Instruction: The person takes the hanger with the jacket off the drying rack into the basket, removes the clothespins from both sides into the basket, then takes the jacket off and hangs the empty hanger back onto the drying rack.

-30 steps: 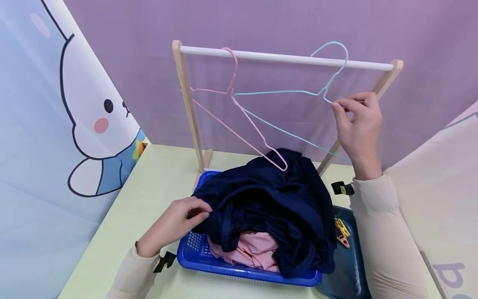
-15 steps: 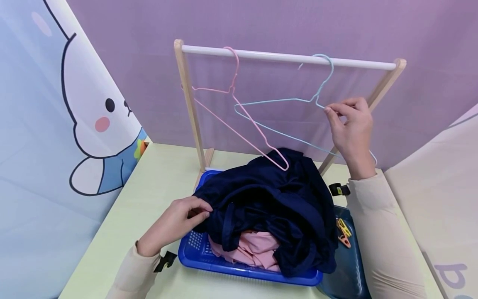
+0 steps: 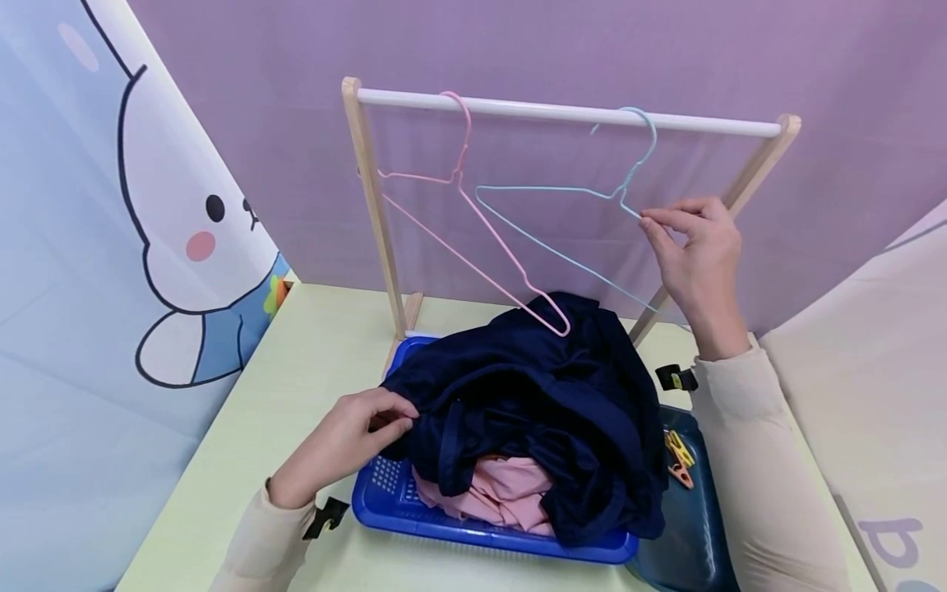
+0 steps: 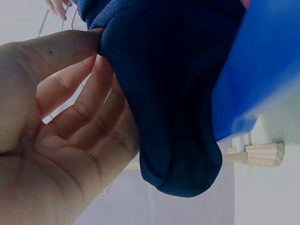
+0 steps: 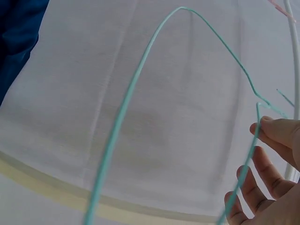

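Note:
My left hand (image 3: 336, 444) pinches the edge of a navy garment (image 3: 510, 362) heaped over the blue basket (image 3: 473, 536). In the left wrist view, thumb and index finger hold a fold of the navy cloth (image 4: 173, 93), which hangs down. Up at the right, my right hand (image 3: 699, 259) pinches a mint-green wire hanger (image 3: 551, 188) on its shoulder, just beside the neck. The hanger's hook goes over the white rod (image 3: 533, 109) of a small wooden-ended rack. A pink wire hanger (image 3: 505, 238) hangs on the same rod, further left. Pink cloth (image 3: 510, 493) lies under the navy garment.
A dark teal tray (image 3: 673, 547) with several clothespins (image 3: 681, 450) stands right of the basket, partly behind my right forearm. The rack's wooden uprights (image 3: 373, 197) frame the hangers. A purple backdrop (image 3: 592, 49) stands close behind.
My right hand has moved left and slightly down with the mint-green hanger. The hook, earlier raised above the rod, now sits down on it. My left hand stays at the navy garment.

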`<action>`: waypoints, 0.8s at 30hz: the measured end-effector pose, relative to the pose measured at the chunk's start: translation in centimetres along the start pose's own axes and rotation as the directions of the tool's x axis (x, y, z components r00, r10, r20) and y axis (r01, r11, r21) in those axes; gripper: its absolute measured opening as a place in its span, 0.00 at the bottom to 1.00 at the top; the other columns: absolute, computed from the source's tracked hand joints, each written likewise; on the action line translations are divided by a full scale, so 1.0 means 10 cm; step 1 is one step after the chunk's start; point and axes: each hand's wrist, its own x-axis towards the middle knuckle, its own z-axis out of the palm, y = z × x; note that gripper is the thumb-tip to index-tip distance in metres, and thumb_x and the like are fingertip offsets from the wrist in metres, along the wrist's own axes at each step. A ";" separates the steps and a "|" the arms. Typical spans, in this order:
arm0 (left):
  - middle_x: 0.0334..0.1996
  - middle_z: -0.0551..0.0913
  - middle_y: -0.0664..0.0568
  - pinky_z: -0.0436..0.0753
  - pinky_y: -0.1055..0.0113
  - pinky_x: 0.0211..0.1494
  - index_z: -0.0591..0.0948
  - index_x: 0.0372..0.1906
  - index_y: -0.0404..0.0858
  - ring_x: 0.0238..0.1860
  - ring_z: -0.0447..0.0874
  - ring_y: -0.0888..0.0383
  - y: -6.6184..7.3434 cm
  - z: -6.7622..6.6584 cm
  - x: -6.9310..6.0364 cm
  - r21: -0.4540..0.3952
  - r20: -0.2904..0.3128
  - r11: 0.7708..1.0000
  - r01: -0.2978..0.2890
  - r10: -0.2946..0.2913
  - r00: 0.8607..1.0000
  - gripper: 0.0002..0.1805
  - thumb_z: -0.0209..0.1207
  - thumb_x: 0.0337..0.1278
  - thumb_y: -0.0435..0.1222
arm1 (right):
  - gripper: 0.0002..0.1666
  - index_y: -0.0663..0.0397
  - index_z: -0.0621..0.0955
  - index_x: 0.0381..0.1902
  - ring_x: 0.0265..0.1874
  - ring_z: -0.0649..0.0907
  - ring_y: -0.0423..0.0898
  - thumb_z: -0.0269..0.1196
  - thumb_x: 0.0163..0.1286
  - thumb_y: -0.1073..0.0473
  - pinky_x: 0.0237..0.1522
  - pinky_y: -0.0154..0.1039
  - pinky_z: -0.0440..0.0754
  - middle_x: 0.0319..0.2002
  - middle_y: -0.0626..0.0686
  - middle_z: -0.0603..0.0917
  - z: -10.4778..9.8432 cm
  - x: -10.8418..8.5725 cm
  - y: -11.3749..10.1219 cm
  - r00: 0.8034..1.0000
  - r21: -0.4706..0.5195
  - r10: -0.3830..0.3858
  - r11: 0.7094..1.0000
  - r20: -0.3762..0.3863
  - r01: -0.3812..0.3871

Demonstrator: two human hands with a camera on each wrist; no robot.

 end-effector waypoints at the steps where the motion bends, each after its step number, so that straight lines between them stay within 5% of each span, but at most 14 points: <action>1: 0.37 0.82 0.62 0.83 0.69 0.36 0.85 0.44 0.48 0.32 0.77 0.63 0.00 0.00 0.00 0.000 0.001 1.000 0.000 0.000 1.000 0.08 0.65 0.65 0.33 | 0.06 0.60 0.90 0.38 0.45 0.79 0.56 0.70 0.66 0.63 0.42 0.36 0.66 0.40 0.60 0.83 -0.02 -0.01 -0.01 1.000 -0.003 -0.006 1.000 0.006 0.006; 19: 0.38 0.82 0.63 0.85 0.68 0.42 0.85 0.47 0.45 0.37 0.82 0.66 0.04 -0.03 -0.05 -0.014 0.026 1.000 0.015 -0.015 1.000 0.10 0.66 0.63 0.31 | 0.07 0.62 0.90 0.37 0.40 0.76 0.64 0.73 0.60 0.70 0.42 0.32 0.63 0.40 0.62 0.84 -0.62 -0.55 -0.51 0.982 -0.011 -0.188 0.982 0.010 0.189; 24: 0.39 0.82 0.63 0.85 0.69 0.42 0.85 0.47 0.45 0.37 0.81 0.67 0.05 -0.08 -0.12 0.021 -0.017 0.999 0.046 -0.046 0.999 0.10 0.66 0.63 0.31 | 0.12 0.63 0.90 0.36 0.36 0.76 0.65 0.69 0.67 0.57 0.42 0.32 0.63 0.37 0.63 0.84 -0.66 -0.67 -0.59 0.968 0.029 -0.252 0.967 -0.007 0.252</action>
